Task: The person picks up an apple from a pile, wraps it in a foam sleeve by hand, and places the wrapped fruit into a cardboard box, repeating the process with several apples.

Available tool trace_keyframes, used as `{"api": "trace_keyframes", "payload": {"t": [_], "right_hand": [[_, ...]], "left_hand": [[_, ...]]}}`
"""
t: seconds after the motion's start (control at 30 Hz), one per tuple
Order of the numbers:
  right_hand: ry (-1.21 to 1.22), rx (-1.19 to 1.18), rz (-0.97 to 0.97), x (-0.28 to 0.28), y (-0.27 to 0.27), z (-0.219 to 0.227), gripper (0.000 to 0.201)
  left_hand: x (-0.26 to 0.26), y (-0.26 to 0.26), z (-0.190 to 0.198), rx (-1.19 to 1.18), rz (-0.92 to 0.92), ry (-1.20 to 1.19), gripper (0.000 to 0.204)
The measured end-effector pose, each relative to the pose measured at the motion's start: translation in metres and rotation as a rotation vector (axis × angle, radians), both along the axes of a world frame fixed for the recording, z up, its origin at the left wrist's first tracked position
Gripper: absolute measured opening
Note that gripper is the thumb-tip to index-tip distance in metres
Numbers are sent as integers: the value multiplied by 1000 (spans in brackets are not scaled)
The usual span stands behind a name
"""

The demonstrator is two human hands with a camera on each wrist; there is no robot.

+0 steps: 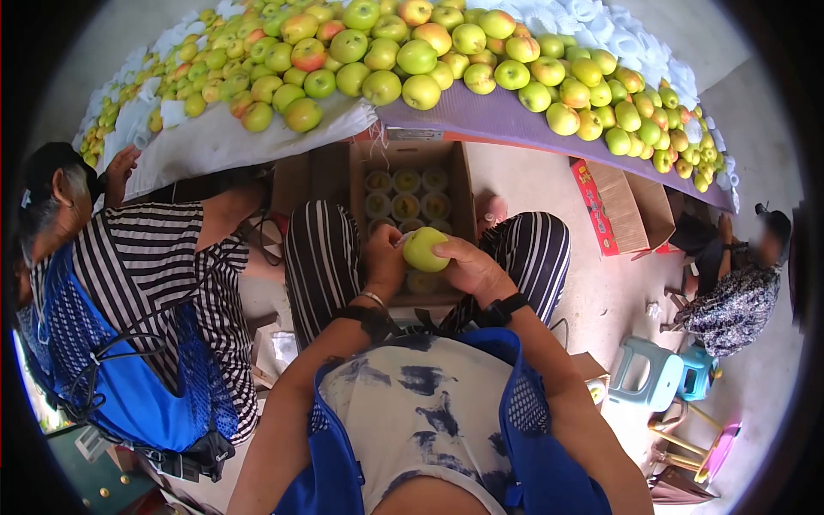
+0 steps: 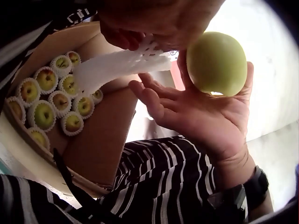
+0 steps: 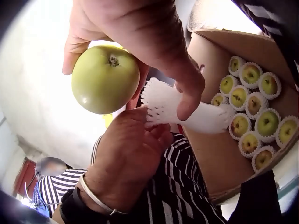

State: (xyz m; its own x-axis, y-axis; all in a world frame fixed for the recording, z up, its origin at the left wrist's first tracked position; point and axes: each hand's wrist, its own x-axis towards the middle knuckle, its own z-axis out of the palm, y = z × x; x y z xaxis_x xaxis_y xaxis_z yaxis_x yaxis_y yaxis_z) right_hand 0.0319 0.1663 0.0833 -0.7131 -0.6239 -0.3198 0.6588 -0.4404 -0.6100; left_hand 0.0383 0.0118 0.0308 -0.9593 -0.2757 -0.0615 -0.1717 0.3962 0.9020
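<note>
My right hand (image 1: 475, 269) grips a yellow-green apple (image 1: 425, 250) between thumb and fingers, its stem end showing in the right wrist view. Between the fingers of my left hand (image 3: 131, 156) is the ruffled end of a white foam net sleeve (image 3: 187, 108). That sleeve stretches away toward the box, with a fingertip of the right hand touching its side. The sleeve's open end lies just below the bare apple. In front of my knees stands an open cardboard box (image 3: 205, 158), where rows of apples in foam nets (image 2: 44, 114) sit side by side.
Loose apples (image 1: 416, 56) cover a raised surface ahead, its purple edge (image 1: 481, 112) just beyond the box. White foam nets (image 1: 592, 26) lie heaped behind them. A person in stripes (image 1: 146, 257) sits close on my left, another person (image 1: 738, 300) farther right. An open carton (image 1: 614, 206) and a stool (image 1: 645, 375) stand right.
</note>
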Motion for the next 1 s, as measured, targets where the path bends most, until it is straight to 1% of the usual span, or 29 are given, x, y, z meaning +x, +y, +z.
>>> {"api": "trace_keyframes", "payload": {"t": [0.03,0.1,0.23,0.33,0.4,0.43,0.53,0.63,0.73,0.83,0.93,1.0], "right_hand": [[-14,-18,15,-1,0,-7,43],[-86,-10,-18,-3,4,-18,42],[-145,24,-110,-4,8,-12,40],[-84,90,-156,-3,7,-8,40],[46,268,-107,-4,10,-24,43],[111,356,-83,-4,8,-22,44],[337,707,92,-1,8,-10,51],[490,863,160,1,5,-4,59],[598,954,178,1,5,-8,60],[657,1031,204,2,5,-6,62],[852,1056,152,3,5,-23,63],[838,1033,174,3,6,-25,65]], "left_hand": [[1,0,2,-7,-16,21,16],[1,-1,-2,65,-23,-14,13],[2,-4,-7,199,-98,-55,9],[5,-4,-5,513,-137,-127,7],[6,-4,-1,687,-59,-195,8],[7,-4,1,774,-20,-229,9],[7,-3,-1,895,10,-187,8],[6,-1,-2,736,-11,-134,7],[8,-3,5,581,-129,-138,6],[8,-5,2,607,-150,-92,6],[7,-5,5,645,-114,-104,6],[8,-2,11,610,-127,-106,7]]}}
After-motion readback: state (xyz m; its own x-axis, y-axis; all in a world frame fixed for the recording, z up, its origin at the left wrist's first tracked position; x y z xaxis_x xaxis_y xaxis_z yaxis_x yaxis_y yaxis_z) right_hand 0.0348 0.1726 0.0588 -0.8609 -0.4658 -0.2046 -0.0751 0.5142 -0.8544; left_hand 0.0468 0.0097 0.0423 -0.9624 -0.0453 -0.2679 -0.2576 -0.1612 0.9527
